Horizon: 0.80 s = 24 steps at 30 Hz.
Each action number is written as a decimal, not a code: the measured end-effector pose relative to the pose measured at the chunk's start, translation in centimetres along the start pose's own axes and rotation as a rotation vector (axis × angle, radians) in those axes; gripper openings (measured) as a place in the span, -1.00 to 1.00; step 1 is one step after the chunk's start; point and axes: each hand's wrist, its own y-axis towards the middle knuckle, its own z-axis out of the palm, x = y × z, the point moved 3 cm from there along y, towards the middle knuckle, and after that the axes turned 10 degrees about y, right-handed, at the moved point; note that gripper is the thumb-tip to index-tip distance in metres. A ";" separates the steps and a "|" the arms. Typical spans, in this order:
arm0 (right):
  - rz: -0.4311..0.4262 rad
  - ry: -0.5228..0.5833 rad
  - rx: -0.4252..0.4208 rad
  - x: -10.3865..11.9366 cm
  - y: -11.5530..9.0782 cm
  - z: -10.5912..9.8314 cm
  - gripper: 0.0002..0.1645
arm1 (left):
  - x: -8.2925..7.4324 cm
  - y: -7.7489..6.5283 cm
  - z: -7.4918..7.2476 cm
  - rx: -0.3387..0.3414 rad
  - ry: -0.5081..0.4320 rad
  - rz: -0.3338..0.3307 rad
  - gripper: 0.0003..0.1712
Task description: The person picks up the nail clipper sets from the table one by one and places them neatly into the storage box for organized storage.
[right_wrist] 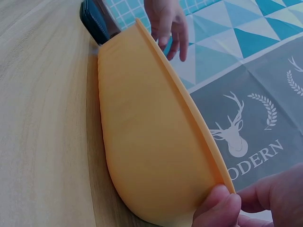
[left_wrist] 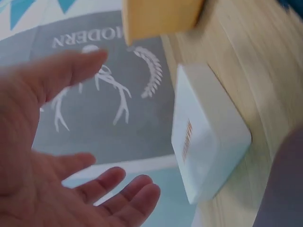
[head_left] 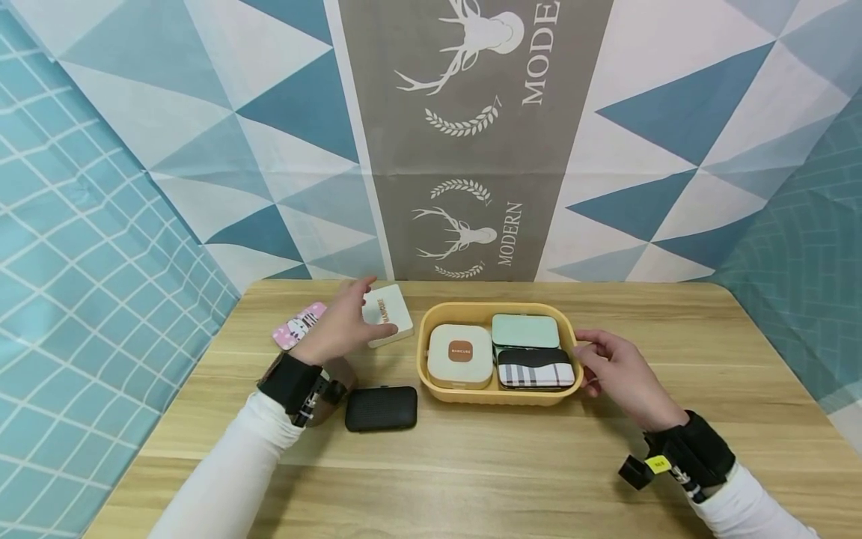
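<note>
My left hand (head_left: 342,322) hovers over a white square box (head_left: 389,314) marked MANICURE, fingers and thumb spread; in the left wrist view the hand is apart from the box (left_wrist: 203,132). My right hand (head_left: 622,374) pinches the right end of a yellow plastic basket (head_left: 465,397), thumb and fingers on its rim in the right wrist view. Inside the basket lie a cream square case (head_left: 461,374) with a brown MANICURE label, a mint-green case (head_left: 525,330) and a plaid case (head_left: 536,374) with a black top.
A black ridged case (head_left: 381,409) lies left of the basket, near its front. Beyond my left wrist is a pink cartoon-print case (head_left: 296,327), partly covered. A dark rounded thing (head_left: 334,385) is mostly hidden under that wrist. Patterned cloth (head_left: 465,150) hangs behind the wooden table (head_left: 485,471).
</note>
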 end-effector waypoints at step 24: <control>-0.008 0.032 -0.007 0.0 0.0 0.1 -0.45 | 2.1 4.5 1.8 0.177 0.313 0.023 0.44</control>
